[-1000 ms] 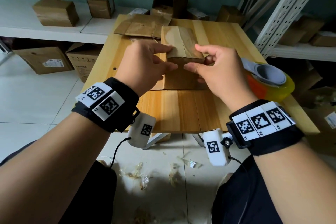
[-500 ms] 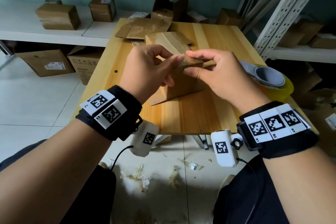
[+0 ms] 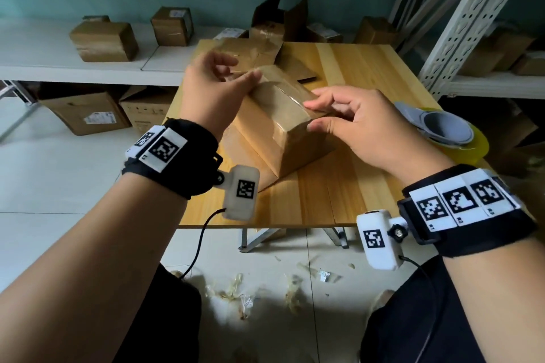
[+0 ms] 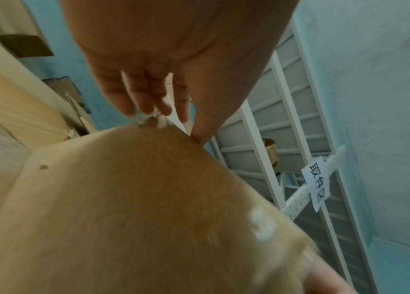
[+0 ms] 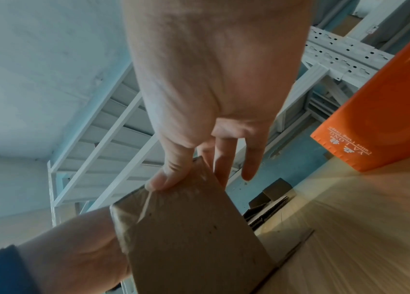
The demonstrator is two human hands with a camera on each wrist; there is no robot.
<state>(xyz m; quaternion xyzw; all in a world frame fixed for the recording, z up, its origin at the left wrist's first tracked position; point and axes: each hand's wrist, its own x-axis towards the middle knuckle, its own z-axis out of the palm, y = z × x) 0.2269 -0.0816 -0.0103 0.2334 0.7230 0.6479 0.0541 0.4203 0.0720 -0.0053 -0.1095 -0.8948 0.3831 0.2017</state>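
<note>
A taped cardboard box (image 3: 283, 127) stands on the wooden table (image 3: 354, 186), turned so one corner faces me. My left hand (image 3: 241, 71) is at the box's far left top edge, with the thumb lying along the top and the fingers curled over the far side. In the left wrist view the left hand (image 4: 171, 123) pinches the corner of the box (image 4: 135, 208), where a bit of crumpled clear tape shows. My right hand (image 3: 312, 115) pinches the near right top edge. The right wrist view shows the right hand (image 5: 188, 179) with thumb and fingers on the box (image 5: 193, 238).
An orange tape dispenser (image 3: 442, 132) with a grey handle sits at the table's right edge, close to my right hand. Flattened cardboard (image 3: 250, 53) lies at the table's far end. Boxes (image 3: 103, 41) stand on the left shelf. A white metal rack (image 3: 460, 23) rises on the right.
The box has been turned from square-on to corner-first. My left hand moved from the near top edge to the far left edge. My right hand stays on the near edge.
</note>
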